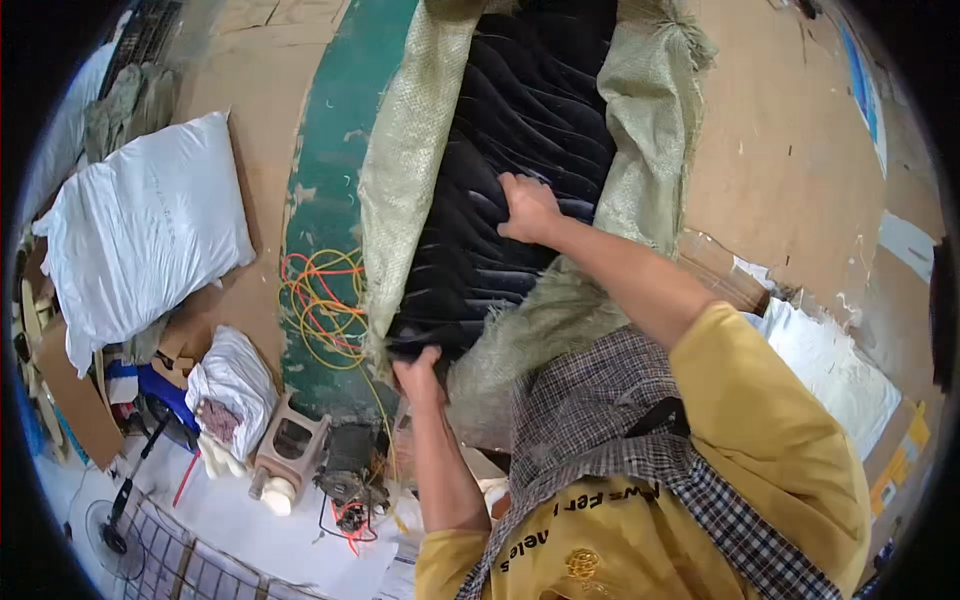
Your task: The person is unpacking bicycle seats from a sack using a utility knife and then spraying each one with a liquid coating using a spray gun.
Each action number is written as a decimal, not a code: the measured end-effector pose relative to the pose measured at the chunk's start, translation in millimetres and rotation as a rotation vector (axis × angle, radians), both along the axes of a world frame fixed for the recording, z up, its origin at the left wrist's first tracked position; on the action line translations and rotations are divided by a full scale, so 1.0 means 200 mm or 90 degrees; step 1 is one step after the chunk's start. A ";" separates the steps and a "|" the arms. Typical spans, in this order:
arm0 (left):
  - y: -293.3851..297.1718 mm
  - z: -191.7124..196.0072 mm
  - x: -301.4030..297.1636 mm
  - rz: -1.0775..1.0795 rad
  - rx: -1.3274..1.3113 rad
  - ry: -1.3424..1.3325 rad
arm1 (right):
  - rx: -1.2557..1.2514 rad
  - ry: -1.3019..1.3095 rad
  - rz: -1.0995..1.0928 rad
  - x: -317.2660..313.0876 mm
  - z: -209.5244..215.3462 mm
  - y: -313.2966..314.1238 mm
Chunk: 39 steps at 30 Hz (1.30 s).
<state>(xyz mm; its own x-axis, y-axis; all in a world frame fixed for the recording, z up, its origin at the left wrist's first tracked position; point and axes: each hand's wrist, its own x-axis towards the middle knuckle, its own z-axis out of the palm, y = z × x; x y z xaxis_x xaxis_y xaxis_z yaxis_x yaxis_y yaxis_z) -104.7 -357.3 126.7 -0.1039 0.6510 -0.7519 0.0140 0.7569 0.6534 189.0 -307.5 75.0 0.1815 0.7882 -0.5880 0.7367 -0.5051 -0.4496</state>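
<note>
A long row of thin, dark black layered pieces (480, 215) lies packed in an opened woven sack (405, 170); their exact kind I cannot make out. My right hand (533, 208) is on the middle of the row, its fingers curled and closed on some of the pieces. At the near left end of the row, my left hand (418, 378) grips the edge of the last black pieces, close to the sack's frayed rim. The sack's sides are folded out along both sides of the row.
Tangled yellow and orange cord (325, 305) lies on the green surface (340, 130) left of the sack. Further left are a stuffed white bag (150, 225), a smaller white bag (232, 385) and a motor-like machine (350, 465). Brown board (790, 140) spreads to the right.
</note>
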 end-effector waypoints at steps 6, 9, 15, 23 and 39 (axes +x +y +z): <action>-0.10 0.08 0.03 -0.103 0.055 -0.024 | 0.092 0.033 0.003 0.00 0.16 -0.09; 0.05 -0.01 0.01 -0.016 -0.026 -0.156 | 0.016 0.033 0.004 -0.06 0.03 0.03; 0.10 0.00 0.09 0.078 0.028 -0.182 | -0.058 -0.010 0.021 -0.05 -0.07 0.09; 0.00 -0.01 0.05 0.155 0.111 -0.222 | 0.063 -0.017 0.047 0.01 -0.06 -0.05; -0.38 -0.12 0.03 0.062 0.185 -0.063 | -0.077 0.009 0.062 -0.04 -0.05 0.09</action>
<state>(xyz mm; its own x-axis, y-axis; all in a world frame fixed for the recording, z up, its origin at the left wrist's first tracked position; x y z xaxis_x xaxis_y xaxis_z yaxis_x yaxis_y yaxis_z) -97.9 -432.3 102.4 -0.1117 0.8308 -0.5453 -0.1240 0.5328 0.8371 180.1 -290.1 65.8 0.0990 0.7253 -0.6813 0.7786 -0.4828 -0.4009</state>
